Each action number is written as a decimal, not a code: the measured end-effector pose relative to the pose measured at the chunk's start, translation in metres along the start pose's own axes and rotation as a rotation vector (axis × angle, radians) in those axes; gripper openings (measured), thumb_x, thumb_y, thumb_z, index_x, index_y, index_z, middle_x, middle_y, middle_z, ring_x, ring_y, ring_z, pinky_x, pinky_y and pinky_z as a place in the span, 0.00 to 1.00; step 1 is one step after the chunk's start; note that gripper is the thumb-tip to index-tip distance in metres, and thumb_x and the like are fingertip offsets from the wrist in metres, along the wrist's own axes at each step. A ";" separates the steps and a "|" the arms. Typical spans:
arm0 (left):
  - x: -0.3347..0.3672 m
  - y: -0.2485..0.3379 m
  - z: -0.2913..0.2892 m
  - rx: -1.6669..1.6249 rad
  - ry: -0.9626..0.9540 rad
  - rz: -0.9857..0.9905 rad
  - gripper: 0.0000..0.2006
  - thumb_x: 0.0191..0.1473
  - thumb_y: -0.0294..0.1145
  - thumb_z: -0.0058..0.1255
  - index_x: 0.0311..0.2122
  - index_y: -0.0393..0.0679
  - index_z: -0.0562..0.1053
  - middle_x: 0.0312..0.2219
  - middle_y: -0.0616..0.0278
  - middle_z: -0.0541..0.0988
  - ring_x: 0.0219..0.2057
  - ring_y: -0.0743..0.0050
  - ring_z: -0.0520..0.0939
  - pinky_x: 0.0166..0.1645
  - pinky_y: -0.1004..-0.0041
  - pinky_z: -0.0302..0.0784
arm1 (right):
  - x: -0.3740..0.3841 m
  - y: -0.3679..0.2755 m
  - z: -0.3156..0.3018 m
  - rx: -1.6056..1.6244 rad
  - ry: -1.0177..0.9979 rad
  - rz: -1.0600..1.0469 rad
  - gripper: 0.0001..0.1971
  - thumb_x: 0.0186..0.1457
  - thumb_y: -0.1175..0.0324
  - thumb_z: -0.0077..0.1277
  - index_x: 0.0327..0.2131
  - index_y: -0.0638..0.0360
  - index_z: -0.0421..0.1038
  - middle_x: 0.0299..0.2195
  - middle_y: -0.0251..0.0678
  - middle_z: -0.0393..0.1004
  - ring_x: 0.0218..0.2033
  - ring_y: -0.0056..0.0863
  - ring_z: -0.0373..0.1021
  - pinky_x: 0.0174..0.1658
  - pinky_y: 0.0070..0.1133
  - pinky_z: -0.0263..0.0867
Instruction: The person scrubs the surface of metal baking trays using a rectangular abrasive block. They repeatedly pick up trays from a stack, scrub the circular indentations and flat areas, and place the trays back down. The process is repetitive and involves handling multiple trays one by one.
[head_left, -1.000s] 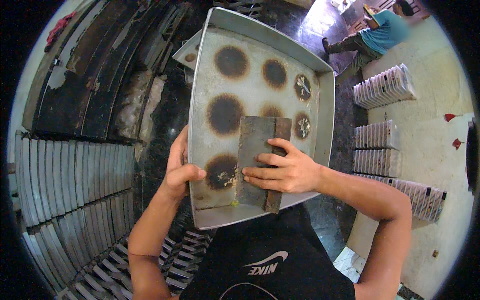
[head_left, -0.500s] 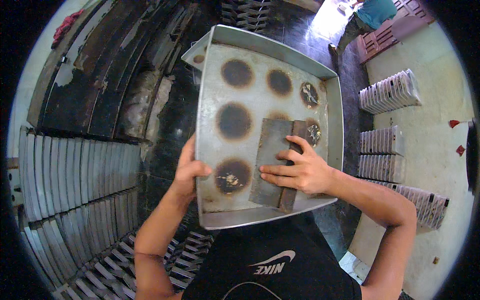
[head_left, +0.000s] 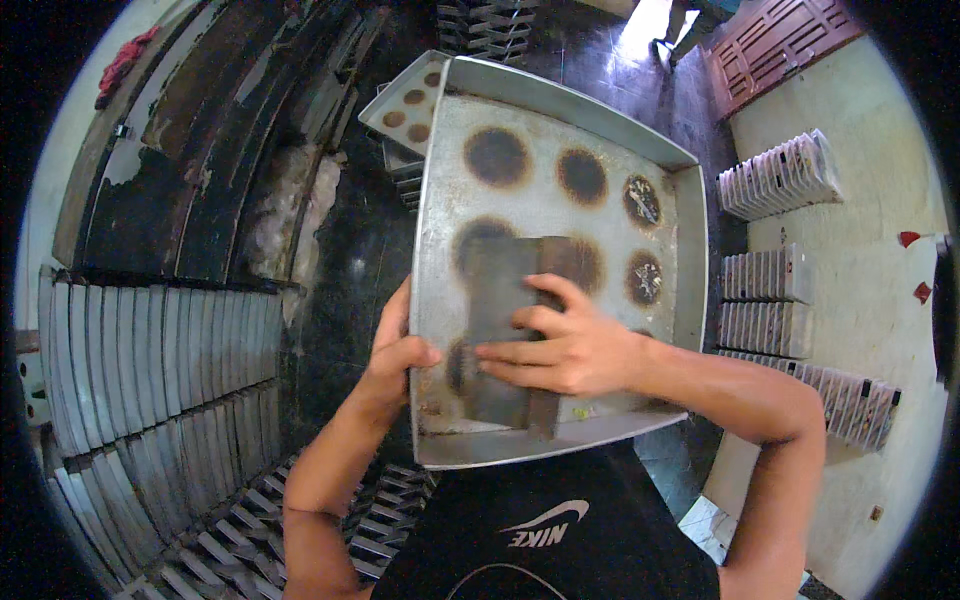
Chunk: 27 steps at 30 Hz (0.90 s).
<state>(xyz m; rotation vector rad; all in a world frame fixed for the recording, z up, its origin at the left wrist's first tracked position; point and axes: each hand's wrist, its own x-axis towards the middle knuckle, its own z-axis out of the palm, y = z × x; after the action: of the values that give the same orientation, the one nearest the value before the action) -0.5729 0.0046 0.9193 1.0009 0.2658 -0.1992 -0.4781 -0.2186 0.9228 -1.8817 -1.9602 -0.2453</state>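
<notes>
Black shirt — white curved mark and lettering.

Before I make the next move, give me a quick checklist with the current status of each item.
1. Left hand gripping the tray by its left wall: ok.
2. Right hand holding the flat metal plate: ok, spread over the plate.
3. Plate's edge flush with the tray floor: cannot tell, the plate is blurred.
4. Tray floor free of loose bits: not ok, pale flakes lie on dark round spots near the right wall, and a small yellow-green bit lies by the near wall.
5. Near-left dark spot in full view: not ok, the plate covers part of it.
6. Tray supported from below: cannot tell, its underside is hidden.
</notes>
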 end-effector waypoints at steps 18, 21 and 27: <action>0.012 -0.003 -0.006 -0.002 -0.010 0.021 0.48 0.27 0.34 0.50 0.62 0.32 0.60 0.53 0.46 0.73 0.53 0.52 0.76 0.62 0.60 0.68 | -0.040 0.021 -0.014 0.006 -0.052 0.056 0.17 0.51 0.62 0.54 0.46 0.42 0.78 0.53 0.18 0.75 0.46 0.28 0.66 0.60 0.45 0.56; 0.001 0.004 -0.004 -0.161 -0.040 0.093 0.47 0.27 0.35 0.50 0.62 0.31 0.60 0.52 0.44 0.73 0.52 0.49 0.77 0.61 0.59 0.70 | -0.101 0.029 -0.041 -0.075 -0.133 0.124 0.18 0.51 0.61 0.53 0.47 0.42 0.78 0.54 0.17 0.74 0.49 0.29 0.66 0.60 0.45 0.57; -0.002 0.007 -0.007 -0.116 0.035 0.095 0.48 0.26 0.34 0.50 0.61 0.30 0.60 0.52 0.43 0.73 0.53 0.48 0.77 0.61 0.57 0.70 | -0.134 0.033 -0.063 -0.066 -0.258 0.084 0.18 0.51 0.61 0.53 0.46 0.42 0.78 0.54 0.19 0.74 0.52 0.31 0.66 0.59 0.43 0.58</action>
<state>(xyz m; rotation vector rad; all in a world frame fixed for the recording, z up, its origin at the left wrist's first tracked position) -0.5738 0.0139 0.9220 0.9000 0.2585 -0.0792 -0.4342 -0.3634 0.9195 -2.1239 -2.0516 -0.0442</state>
